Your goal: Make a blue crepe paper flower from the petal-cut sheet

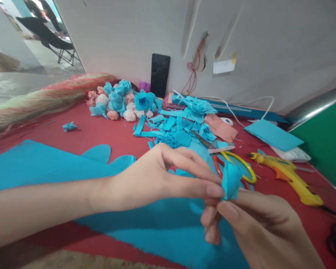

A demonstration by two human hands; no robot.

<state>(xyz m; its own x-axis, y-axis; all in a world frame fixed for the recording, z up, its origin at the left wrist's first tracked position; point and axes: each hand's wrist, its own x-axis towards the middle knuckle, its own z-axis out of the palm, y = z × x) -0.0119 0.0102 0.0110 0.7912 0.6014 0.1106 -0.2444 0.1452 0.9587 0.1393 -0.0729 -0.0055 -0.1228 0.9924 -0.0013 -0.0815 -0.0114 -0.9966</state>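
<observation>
A small blue paper flower bud (232, 180) on a thin stem (211, 223) is held up in front of me. My left hand (154, 179) pinches the bud's left side between thumb and fingers. Low on the bud, my right hand (266, 220) grips its base and stem, fingers curled underneath. Beneath both hands spreads blue crepe paper (156, 220), and rounded blue petals (98, 153) stick out at its far edge. Just behind the bud lie scissors (204, 140) with red and yellow handles, partly hidden by my hands.
Blue paper scraps (170, 129) are heaped mid-table, beside finished paper flowers (116, 101). A yellow glue gun (294, 181) with a black cord lies right. Folded blue paper (273, 133), pink paper (221, 127) and a black phone-like slab (160, 74) sit farther back.
</observation>
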